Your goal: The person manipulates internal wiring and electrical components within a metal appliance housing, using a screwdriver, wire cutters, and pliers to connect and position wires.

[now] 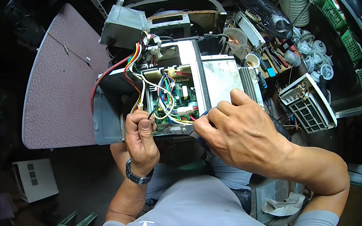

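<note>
An opened metal unit (221,74) sits in front of me, its green circuit board (183,95) exposed under a tangle of coloured wires. My left hand (141,142), with a dark watch on its wrist, is closed at the near left corner of the board. A black wire (154,108) runs down into its pinched thumb and fingers. My right hand (245,133) is curled at the near right side of the board, by a dark strip on the casing. Something dark blue (203,140) shows under its fingers; what they grip is hidden.
A speckled pinkish panel (65,83) stands at the left. A grey metal box (126,26) rests behind the unit, wires running from it. Back right are tools (276,57), a black fan guard (264,16), coiled clear tubing (318,58) and a white grille frame (309,103).
</note>
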The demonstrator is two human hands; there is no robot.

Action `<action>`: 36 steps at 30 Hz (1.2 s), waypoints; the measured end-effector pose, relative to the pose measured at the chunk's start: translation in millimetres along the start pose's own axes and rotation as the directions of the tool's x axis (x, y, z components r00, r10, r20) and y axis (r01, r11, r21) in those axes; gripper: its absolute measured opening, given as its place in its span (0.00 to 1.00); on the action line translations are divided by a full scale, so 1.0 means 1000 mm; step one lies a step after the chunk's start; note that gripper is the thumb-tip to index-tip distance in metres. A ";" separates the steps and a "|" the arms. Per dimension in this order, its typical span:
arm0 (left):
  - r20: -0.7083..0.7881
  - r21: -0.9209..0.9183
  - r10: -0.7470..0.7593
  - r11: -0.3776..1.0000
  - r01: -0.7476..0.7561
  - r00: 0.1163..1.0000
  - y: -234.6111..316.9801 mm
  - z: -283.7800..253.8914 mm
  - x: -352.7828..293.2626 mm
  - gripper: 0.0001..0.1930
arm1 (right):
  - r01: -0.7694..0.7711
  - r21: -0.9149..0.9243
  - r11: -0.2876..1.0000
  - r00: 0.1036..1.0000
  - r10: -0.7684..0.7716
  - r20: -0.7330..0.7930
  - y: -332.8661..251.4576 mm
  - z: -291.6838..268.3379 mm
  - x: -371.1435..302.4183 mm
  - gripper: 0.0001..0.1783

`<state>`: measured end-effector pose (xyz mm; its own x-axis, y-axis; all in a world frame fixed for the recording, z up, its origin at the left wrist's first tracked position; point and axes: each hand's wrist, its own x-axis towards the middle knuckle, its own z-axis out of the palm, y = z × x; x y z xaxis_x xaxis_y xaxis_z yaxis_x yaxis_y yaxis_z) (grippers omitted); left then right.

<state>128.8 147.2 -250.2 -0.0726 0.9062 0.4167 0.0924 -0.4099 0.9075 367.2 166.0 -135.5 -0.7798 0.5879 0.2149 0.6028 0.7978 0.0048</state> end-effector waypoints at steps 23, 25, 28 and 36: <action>-0.093 -0.332 -0.159 0.936 0.120 0.983 -0.002 0.004 0.001 0.14 | -0.011 0.240 0.971 0.940 -0.072 0.333 0.020 -0.027 0.034 0.09; -0.081 -0.371 -0.181 0.918 0.139 0.980 -0.003 0.003 0.002 0.14 | -0.007 0.237 0.972 0.941 -0.074 0.331 0.023 -0.024 0.031 0.09; -0.045 -0.446 -0.201 0.880 0.160 0.979 -0.005 0.000 0.001 0.15 | 0.011 0.183 0.983 0.939 -0.073 0.337 0.019 -0.029 0.034 0.09; -0.045 -0.475 -0.208 0.865 0.162 0.977 -0.009 -0.001 0.002 0.14 | 0.162 0.027 0.986 0.855 -0.154 0.495 0.005 -0.056 0.067 0.12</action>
<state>126.9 152.2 -257.1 -0.1347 0.9660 0.2207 -0.4035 -0.2569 0.8782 327.0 202.1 -66.6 -0.8432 0.4462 -0.2999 0.4640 0.8857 0.0134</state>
